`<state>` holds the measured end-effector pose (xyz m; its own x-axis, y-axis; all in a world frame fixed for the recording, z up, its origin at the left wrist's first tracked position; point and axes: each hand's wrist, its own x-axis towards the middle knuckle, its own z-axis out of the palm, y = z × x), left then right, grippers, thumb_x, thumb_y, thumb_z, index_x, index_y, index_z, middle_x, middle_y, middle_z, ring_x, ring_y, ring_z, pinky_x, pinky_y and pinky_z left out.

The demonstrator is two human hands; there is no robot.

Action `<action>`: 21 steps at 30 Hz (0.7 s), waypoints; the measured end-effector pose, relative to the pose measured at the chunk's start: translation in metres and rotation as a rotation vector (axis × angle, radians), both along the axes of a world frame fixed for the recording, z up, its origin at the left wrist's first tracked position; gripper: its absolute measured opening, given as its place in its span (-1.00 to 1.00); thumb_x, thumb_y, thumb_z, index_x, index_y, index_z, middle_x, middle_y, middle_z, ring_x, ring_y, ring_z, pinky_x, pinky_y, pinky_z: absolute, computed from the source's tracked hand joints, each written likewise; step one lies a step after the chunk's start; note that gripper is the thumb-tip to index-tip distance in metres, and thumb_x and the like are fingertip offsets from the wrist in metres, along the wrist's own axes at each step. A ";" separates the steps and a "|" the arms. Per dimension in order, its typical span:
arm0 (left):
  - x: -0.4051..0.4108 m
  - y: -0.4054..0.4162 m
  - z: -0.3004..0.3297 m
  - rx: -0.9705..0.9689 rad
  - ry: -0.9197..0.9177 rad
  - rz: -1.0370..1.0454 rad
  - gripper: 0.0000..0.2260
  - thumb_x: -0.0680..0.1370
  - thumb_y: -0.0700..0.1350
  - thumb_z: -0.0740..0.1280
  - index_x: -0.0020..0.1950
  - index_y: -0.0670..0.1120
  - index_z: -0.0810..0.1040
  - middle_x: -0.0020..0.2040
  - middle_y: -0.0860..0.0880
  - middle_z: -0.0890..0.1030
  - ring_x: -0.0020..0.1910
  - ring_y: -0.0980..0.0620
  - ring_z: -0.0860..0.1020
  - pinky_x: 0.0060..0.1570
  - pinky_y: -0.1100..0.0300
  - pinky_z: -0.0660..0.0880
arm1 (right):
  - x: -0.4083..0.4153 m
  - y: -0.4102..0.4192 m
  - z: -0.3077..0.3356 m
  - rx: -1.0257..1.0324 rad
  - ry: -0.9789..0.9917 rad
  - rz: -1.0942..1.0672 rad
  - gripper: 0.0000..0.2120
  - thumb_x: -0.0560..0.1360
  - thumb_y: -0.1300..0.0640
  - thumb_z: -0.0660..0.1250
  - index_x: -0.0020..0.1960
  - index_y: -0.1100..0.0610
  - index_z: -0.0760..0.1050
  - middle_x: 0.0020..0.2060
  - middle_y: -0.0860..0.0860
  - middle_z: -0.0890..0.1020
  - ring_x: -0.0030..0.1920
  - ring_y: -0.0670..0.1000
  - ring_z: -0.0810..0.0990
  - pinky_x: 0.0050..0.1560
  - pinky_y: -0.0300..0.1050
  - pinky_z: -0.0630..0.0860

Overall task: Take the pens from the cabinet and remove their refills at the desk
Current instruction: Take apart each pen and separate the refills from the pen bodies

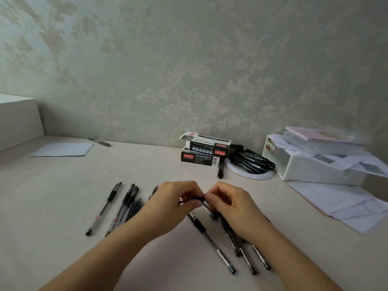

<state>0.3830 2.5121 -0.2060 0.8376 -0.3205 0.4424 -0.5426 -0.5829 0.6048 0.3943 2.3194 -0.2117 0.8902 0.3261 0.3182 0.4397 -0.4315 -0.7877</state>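
At my far left a white cabinet block (19,118) stands on the pale, smooth surface (63,181). Beside it lies one flat sheet of paper (63,149), and just past its far corner one slim pen (99,141) by the wall.

Nearer me, left of my hands, lies one black gel pen with a clear barrel (104,208), apart from the rest. Next to it are two more capped pens (123,206) lying side by side, touching a small bundle of thin dark refills (135,205); I cannot count the refills.

My left hand (170,203) and right hand (232,208) meet at the middle, fingertips almost touching. Both pinch the same black pen (194,199), which runs level between them, held just above the surface. My left fingers curl over one end, my right thumb and fingers close on the other.

Below and right of my hands lie four clear-barrelled pens with black rubber grips (212,242), fanned out, their upper ends hidden under my right wrist.

Farther back stand two black cardboard pen boxes (204,151), one stacked on the other, the upper one with its flap open. One black marker (220,170) lies just in front of them. Right of the boxes a heap of black pens (251,159) rests on a white ring (252,175). At the far right are one white plastic box (310,169) topped with booklets, and loose white papers (340,204).
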 end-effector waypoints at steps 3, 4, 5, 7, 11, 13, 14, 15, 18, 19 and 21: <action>0.000 0.000 0.001 -0.003 -0.037 0.005 -0.87 0.51 -0.13 0.42 -0.09 0.12 0.62 -0.23 0.25 0.63 -0.17 0.26 0.59 -0.14 0.44 0.46 | 0.001 0.000 0.000 0.017 0.008 -0.014 -0.84 0.56 -0.03 0.34 -0.16 -0.02 0.57 -0.34 -0.03 0.63 -0.32 -0.12 0.55 -0.23 -0.17 0.53; 0.000 -0.001 0.001 -0.002 -0.053 0.007 -0.86 0.51 -0.14 0.42 -0.09 0.12 0.62 -0.23 0.25 0.62 -0.18 0.26 0.58 -0.15 0.46 0.44 | 0.000 0.001 0.000 0.024 0.017 -0.017 -0.85 0.56 -0.03 0.34 -0.16 -0.03 0.57 -0.33 -0.05 0.64 -0.32 -0.13 0.56 -0.21 -0.17 0.53; 0.000 -0.001 0.001 -0.003 -0.071 0.011 -0.86 0.50 -0.14 0.43 -0.09 0.12 0.62 -0.23 0.25 0.61 -0.18 0.26 0.58 -0.15 0.47 0.43 | 0.000 0.001 0.000 0.038 0.030 -0.021 -0.86 0.56 -0.04 0.34 -0.15 -0.04 0.58 -0.33 -0.06 0.65 -0.31 -0.15 0.57 -0.22 -0.19 0.54; 0.000 -0.002 0.000 -0.009 -0.101 0.036 -0.86 0.50 -0.15 0.43 -0.09 0.11 0.62 -0.22 0.24 0.62 -0.17 0.24 0.58 -0.15 0.46 0.43 | -0.001 0.001 0.001 0.070 0.040 -0.052 -0.84 0.55 -0.08 0.34 -0.14 -0.06 0.61 -0.29 -0.10 0.68 -0.32 -0.21 0.58 -0.25 -0.32 0.50; 0.001 0.001 -0.001 -0.018 -0.105 0.112 -0.86 0.51 -0.16 0.41 -0.10 0.10 0.60 -0.24 0.27 0.60 -0.14 0.27 0.56 -0.16 0.53 0.39 | 0.004 -0.005 0.002 -0.034 -0.126 -0.258 -0.79 0.51 -0.17 0.34 -0.15 -0.07 0.64 -0.30 -0.14 0.63 -0.32 -0.24 0.52 -0.30 -0.45 0.39; 0.002 0.004 -0.002 -0.005 -0.086 0.143 -0.87 0.52 -0.16 0.39 -0.10 0.09 0.60 -0.26 0.27 0.59 -0.13 0.29 0.54 -0.16 0.57 0.35 | 0.005 -0.007 -0.002 -0.207 -0.236 -0.296 -0.87 0.47 -0.10 0.43 -0.12 -0.07 0.66 -0.24 -0.16 0.54 -0.22 -0.22 0.50 -0.21 -0.43 0.36; 0.002 0.005 -0.002 0.003 -0.077 0.152 -0.88 0.52 -0.16 0.39 -0.09 0.08 0.60 -0.26 0.26 0.59 -0.13 0.30 0.54 -0.17 0.57 0.35 | 0.005 -0.006 -0.005 -0.281 -0.257 -0.277 -0.88 0.45 -0.10 0.45 -0.09 -0.07 0.66 -0.20 -0.17 0.50 -0.16 -0.21 0.49 -0.15 -0.40 0.37; 0.003 0.005 -0.003 0.013 -0.066 0.156 -0.88 0.52 -0.16 0.38 -0.09 0.08 0.60 -0.27 0.25 0.58 -0.13 0.30 0.53 -0.17 0.57 0.35 | 0.005 -0.005 -0.008 -0.345 -0.260 -0.252 -0.85 0.44 -0.11 0.45 -0.05 -0.08 0.66 -0.17 -0.17 0.47 -0.10 -0.19 0.47 -0.09 -0.33 0.41; 0.004 0.005 -0.007 0.056 -0.031 0.163 -0.89 0.52 -0.14 0.38 -0.08 0.10 0.60 -0.24 0.21 0.60 -0.16 0.24 0.55 -0.20 0.50 0.38 | 0.004 0.002 -0.014 -0.512 -0.269 -0.224 -0.75 0.45 -0.18 0.41 0.06 -0.10 0.64 -0.11 -0.17 0.41 0.01 -0.11 0.40 0.03 -0.20 0.45; 0.005 0.005 -0.008 0.073 -0.022 0.167 -0.88 0.52 -0.13 0.37 -0.08 0.11 0.59 -0.23 0.21 0.60 -0.17 0.22 0.55 -0.21 0.48 0.38 | 0.004 0.003 -0.015 -0.539 -0.274 -0.222 -0.75 0.45 -0.18 0.40 0.05 -0.09 0.64 -0.10 -0.15 0.41 0.03 -0.10 0.39 0.03 -0.18 0.45; 0.006 0.005 -0.009 0.100 -0.010 0.169 -0.88 0.52 -0.12 0.37 -0.09 0.13 0.58 -0.23 0.23 0.60 -0.18 0.22 0.54 -0.23 0.48 0.36 | 0.003 0.005 -0.015 -0.545 -0.266 -0.210 -0.79 0.46 -0.17 0.40 0.01 -0.08 0.64 -0.09 -0.14 0.40 0.03 -0.10 0.38 0.02 -0.19 0.44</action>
<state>0.3889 2.5175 -0.2148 0.8791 -0.2184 0.4237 -0.4373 -0.7235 0.5342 0.3970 2.3240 -0.2268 0.8660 0.3305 0.3751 0.4523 -0.8376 -0.3062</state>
